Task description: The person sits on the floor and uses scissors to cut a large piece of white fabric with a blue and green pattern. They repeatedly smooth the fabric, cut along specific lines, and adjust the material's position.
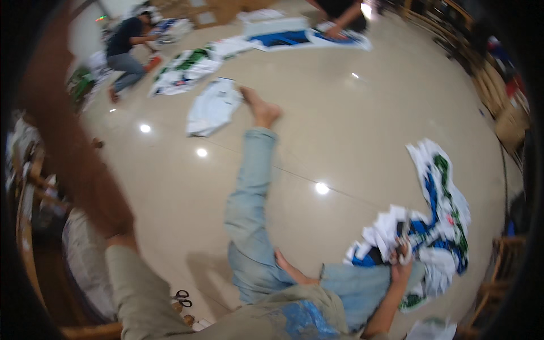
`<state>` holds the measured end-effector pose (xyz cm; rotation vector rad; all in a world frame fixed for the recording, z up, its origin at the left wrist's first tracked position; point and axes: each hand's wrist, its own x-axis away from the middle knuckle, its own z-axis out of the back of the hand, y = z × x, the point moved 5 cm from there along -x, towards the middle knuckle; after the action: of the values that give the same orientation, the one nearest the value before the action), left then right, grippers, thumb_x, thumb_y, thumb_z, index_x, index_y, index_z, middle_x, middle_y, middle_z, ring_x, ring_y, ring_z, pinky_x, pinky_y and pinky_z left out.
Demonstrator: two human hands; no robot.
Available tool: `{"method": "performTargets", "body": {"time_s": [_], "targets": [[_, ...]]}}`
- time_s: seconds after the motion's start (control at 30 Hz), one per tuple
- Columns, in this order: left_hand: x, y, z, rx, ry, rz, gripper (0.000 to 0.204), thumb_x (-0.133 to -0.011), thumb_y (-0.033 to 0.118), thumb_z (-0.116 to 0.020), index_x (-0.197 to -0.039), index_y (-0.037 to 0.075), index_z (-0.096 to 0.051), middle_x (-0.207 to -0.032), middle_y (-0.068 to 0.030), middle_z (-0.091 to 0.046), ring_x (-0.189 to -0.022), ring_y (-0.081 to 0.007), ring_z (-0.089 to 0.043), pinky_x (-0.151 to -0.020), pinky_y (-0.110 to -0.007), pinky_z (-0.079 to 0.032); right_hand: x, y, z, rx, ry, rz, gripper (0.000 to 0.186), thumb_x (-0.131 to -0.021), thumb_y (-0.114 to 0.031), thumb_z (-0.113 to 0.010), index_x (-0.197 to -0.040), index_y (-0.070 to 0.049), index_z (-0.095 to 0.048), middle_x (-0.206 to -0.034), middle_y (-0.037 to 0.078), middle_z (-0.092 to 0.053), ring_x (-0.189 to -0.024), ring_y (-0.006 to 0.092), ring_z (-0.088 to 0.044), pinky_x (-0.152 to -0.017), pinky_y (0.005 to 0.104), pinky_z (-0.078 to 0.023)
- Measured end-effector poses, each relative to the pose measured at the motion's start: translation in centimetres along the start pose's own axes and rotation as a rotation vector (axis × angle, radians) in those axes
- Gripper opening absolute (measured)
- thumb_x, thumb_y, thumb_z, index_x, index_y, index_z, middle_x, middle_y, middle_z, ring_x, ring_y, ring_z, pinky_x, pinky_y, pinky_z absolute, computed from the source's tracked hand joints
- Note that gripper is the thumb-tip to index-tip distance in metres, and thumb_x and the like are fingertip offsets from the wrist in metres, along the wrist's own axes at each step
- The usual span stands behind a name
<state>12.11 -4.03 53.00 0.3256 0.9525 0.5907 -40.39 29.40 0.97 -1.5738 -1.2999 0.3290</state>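
Note:
My raised left arm (79, 153) fills the left side, smeared by motion; its hand runs into the top left edge and its fingers cannot be made out. My right hand (401, 258) grips metal scissors (406, 226) with pale handles, blades upward, over a pile of white, blue and green printed fabric pieces (447, 192) at my right. I sit on the floor with one jeans-clad leg (249, 181) stretched forward, its bare foot beside a folded white piece (212, 107). Black-handled scissors (182, 294) lie near my left side.
A crouching person (127, 56) works at upper left; another person's hand (337, 31) rests on printed fabric at the top. More fabric (181, 73) lies across the tiled floor (351, 130). Cardboard (204, 14) is at the back, brown bundles (510, 127) along the right, wooden furniture at both sides.

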Motion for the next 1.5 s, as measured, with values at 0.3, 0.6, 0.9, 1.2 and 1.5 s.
{"method": "performTargets", "body": {"time_s": [0.3,0.6,0.9,1.2,1.5], "targets": [[11.2,-29.5,-24.2,-0.465,0.059,0.570,0.069,-0.092,0.023,-0.064,-0.149,-0.004,-0.037,-0.150,-0.0248,-0.045,-0.144,-0.0322,-0.039,-0.118,-0.045,-0.029,1.5,2.7,-9.4,0.378,-0.246,-0.035,0.051,-0.086,-0.009,-0.079,-0.134,-0.007,-0.063,-0.108,0.006,-0.072,-0.072,0.0153,-0.070,-0.066,0.0282,-0.059],[15.0,-31.8,-26.1,-0.528,0.269,0.686,0.073,-0.089,0.020,-0.063,-0.150,-0.007,-0.033,-0.152,-0.0271,-0.040,-0.146,-0.0346,-0.034,-0.120,-0.045,-0.025,8.3,9.1,-20.9,1.567,-0.293,0.610,0.035,-0.081,-0.016,-0.071,-0.112,-0.001,-0.064,-0.094,0.020,-0.065,-0.091,0.0401,-0.066,-0.077,0.0503,-0.052],[15.2,-30.9,-24.9,-0.505,0.359,0.658,0.076,-0.087,0.018,-0.062,-0.151,-0.009,-0.029,-0.153,-0.0294,-0.036,-0.147,-0.0371,-0.030,-0.121,-0.046,-0.021,8.9,-0.3,-23.2,0.945,-0.707,0.464,0.060,-0.084,-0.019,-0.077,-0.138,-0.002,-0.057,-0.118,0.017,-0.066,-0.106,0.0310,-0.065,-0.095,0.0423,-0.051],[15.1,-30.4,-24.2,-0.477,0.428,0.626,0.080,-0.085,0.016,-0.062,-0.151,-0.011,-0.025,-0.155,-0.0318,-0.032,-0.149,-0.0395,-0.026,-0.123,-0.046,-0.018,24.6,-35.8,-24.4,0.492,0.100,1.630,0.067,-0.077,-0.026,-0.085,-0.134,-0.001,-0.059,-0.140,0.021,-0.056,-0.134,0.0345,-0.052,-0.112,0.0439,-0.038],[14.7,-29.6,-23.5,-0.524,0.553,0.607,0.084,-0.083,0.013,-0.061,-0.152,-0.013,-0.022,-0.157,-0.0341,-0.028,-0.151,-0.0419,-0.022,-0.125,-0.047,-0.014,23.5,-39.8,-24.6,0.535,0.086,1.674,0.064,-0.082,-0.023,-0.082,-0.136,-0.001,-0.057,-0.141,0.024,-0.056,-0.134,0.0374,-0.051,-0.113,0.0441,-0.038]]}}
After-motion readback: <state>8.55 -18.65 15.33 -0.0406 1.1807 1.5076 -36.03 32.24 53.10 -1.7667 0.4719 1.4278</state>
